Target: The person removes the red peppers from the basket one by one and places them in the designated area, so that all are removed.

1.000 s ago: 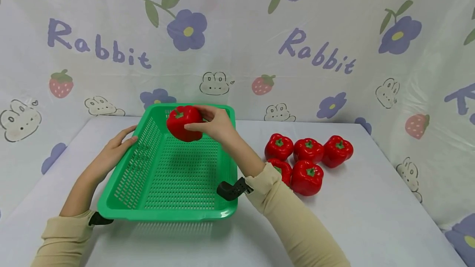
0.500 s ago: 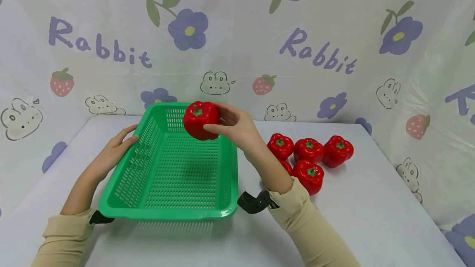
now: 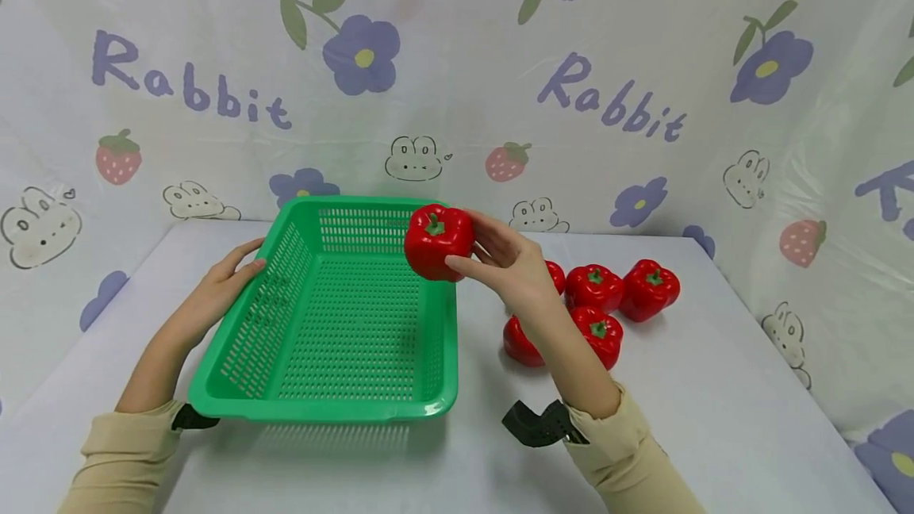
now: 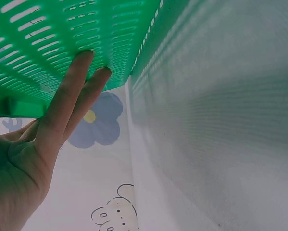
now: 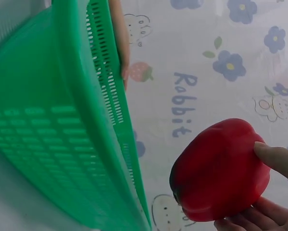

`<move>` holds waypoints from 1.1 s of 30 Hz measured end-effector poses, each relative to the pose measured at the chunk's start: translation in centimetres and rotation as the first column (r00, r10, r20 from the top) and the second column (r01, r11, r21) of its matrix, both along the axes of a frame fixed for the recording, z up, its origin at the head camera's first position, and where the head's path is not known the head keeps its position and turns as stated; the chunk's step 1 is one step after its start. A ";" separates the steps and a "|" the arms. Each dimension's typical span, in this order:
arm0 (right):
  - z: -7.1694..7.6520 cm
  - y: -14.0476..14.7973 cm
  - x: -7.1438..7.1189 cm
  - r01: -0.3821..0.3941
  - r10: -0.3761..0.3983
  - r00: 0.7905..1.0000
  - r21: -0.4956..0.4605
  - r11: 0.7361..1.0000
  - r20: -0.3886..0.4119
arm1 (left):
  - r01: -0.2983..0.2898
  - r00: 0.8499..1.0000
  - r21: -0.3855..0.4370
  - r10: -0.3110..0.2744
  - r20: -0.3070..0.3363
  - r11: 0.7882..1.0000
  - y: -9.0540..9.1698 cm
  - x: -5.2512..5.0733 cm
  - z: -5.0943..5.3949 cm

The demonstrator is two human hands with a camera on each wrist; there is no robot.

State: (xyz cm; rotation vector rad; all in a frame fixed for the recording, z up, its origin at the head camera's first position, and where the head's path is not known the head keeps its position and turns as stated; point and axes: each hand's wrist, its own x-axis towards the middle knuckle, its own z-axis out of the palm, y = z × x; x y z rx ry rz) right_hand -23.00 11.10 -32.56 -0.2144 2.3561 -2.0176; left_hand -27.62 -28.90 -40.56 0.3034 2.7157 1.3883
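Note:
A red bell pepper (image 3: 437,243) with a green stem is held by my right hand (image 3: 510,264), fingers behind it and thumb in front, over the basket's far right corner. The right wrist view shows this pepper (image 5: 220,168) between thumb and fingers, beside the basket's side wall (image 5: 62,139). My left hand (image 3: 214,296) holds the left rim of the green plastic basket (image 3: 321,411). In the left wrist view, two of its fingers (image 4: 69,96) lie straight against the slotted outer wall. Nothing lies inside the basket.
Several more red peppers (image 3: 594,289) stand grouped on the white table (image 3: 721,387) right of the basket; my right forearm partly covers some. A patterned sheet (image 3: 457,62) with flowers and rabbits hangs behind the table.
My right hand has carried the pepper rightward, from over the basket's middle back to its far right corner. My left hand and the basket have stayed in place.

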 end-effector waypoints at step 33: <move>-5.4 17.7 6.2 0.321 -0.326 0.945 -0.111 0.941 -0.030 | 0.016 1.000 0.041 -0.017 0.012 0.999 0.2 0.1 -0.1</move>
